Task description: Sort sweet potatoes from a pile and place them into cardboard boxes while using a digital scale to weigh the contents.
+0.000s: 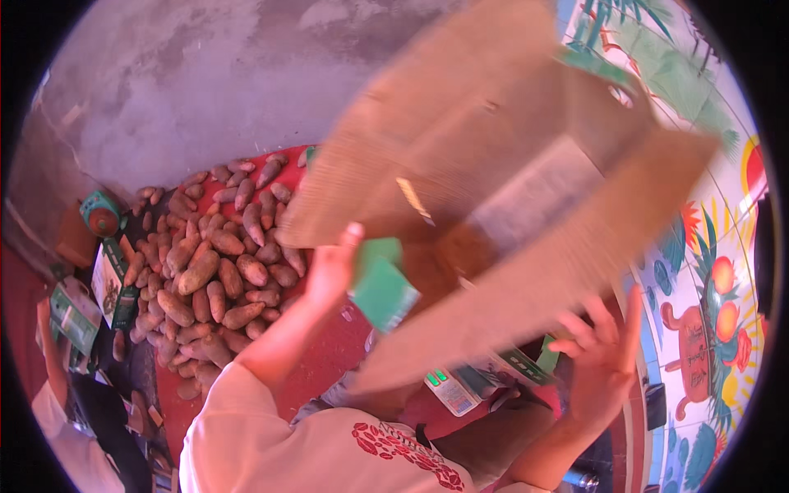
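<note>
Brown tubers [200,273] lie heaped on a red sheet [327,361] near a grey wall [222,74].

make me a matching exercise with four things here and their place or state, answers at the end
Column one:
1. cardboard box
2. right hand
3. scale
4. tubers

Column two:
A. heaped on the red sheet
B. showing a green-lit display
C. gripped by the left hand
D. fingers spread

Pairs: 1-C, 2-D, 3-B, 4-A
</note>
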A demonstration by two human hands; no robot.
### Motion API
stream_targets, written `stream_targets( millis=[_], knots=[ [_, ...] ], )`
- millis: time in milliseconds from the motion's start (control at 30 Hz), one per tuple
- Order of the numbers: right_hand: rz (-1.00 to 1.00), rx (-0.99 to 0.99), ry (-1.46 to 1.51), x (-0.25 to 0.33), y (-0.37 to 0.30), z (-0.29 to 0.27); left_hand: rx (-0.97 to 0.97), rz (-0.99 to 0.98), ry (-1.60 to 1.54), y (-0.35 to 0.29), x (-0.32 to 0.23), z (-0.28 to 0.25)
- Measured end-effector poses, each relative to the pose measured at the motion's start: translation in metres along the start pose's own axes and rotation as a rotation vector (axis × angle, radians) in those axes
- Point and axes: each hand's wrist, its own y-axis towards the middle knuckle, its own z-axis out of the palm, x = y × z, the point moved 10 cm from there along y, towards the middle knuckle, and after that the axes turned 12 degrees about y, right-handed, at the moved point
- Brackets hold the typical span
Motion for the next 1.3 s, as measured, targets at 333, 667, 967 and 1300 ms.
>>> stream_targets(
  millis=[333, 667, 967, 1300],
  knots=[
    [0.245, -0.373, -0.375, -0.074, -0.050, -0.112, -0.319, -0.188, -0.588, 0.074, 0.094, -0.113],
    [0.202, -0.604, -0.068, -0.069, -0.095, -0.185, -0.185, -0.529, -0.774, 0.147, 0.255, -0.048],
    [0.212, -0.729, -0.095, -0.071, -0.121, -0.216, -0.182, -0.808, -0.789, 0.142, 0.340, 0.011],
    [0.195, -0.816, -0.317, -0.069, -0.124, -0.231, -0.247, -0.916, -0.440, 0.169, 0.378, -0.020]
  ],
)
